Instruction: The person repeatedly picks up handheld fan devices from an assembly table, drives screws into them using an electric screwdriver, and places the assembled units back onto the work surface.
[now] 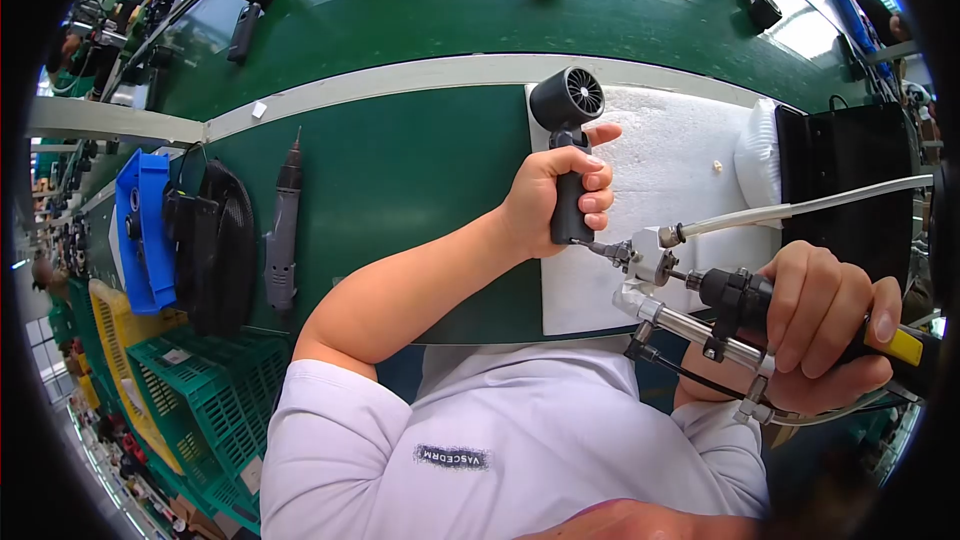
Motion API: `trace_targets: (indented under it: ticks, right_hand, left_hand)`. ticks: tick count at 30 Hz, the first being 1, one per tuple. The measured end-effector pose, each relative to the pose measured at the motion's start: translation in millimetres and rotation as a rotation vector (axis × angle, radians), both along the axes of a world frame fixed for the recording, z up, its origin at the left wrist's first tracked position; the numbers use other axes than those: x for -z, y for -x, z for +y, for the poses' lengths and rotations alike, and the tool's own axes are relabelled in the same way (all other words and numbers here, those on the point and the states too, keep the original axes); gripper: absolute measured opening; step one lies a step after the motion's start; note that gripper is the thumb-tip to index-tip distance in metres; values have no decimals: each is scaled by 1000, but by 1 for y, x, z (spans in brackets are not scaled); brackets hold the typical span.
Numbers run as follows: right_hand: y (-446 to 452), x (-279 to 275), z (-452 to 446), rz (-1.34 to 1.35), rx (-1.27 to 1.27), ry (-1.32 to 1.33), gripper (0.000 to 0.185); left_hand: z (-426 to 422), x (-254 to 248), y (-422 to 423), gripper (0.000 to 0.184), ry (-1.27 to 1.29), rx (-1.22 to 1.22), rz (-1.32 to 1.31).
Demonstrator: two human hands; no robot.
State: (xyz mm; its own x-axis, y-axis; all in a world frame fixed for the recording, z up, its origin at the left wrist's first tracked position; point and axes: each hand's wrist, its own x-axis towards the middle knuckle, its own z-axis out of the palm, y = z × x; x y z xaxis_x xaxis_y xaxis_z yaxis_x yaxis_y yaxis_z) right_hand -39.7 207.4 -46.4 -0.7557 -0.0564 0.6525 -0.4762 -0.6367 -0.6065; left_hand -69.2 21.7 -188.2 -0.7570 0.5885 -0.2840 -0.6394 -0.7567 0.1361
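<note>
My left hand point(570, 185) is wrapped round the handle of a dark handheld fan point(568, 98), its round head tilted up at the far end. Closed round the body of a black electric screwdriver point(735, 298) is my right hand point(830, 325). A metal fitting point(655, 258) with a pale hose point(810, 206) is fixed to the screwdriver's front. The bit points left and meets the bottom end of the fan's handle; whether a screw sits there is too small to tell. Under the fan lies a white foam sheet point(670, 160).
A grey electric screwdriver point(283, 230) lies on the green table point(400, 180) at left, beside a blue holder point(145, 230) and green crates point(215, 390). A black box point(850, 160) and a white bag point(758, 152) stand right. More fans point(245, 20) lie beyond the white rail point(400, 75).
</note>
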Motion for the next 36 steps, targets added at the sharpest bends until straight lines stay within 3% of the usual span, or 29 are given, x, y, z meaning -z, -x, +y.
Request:
trace_targets:
  ticks: [17, 24, 36]
  right_hand:
    - [9, 15, -21, 20, -9, 2, 28]
    - [2, -19, 22, 7, -43, 50, 27]
    - [5, 7, 13, 40, -12, -56, 30]
  left_hand:
    - [-1, 1, 3, 50, 65, 64, 29]
    - [-8, 7, 7, 48, -48, 124, 33]
    - [-10, 10, 9, 46, -185, 108, 13]
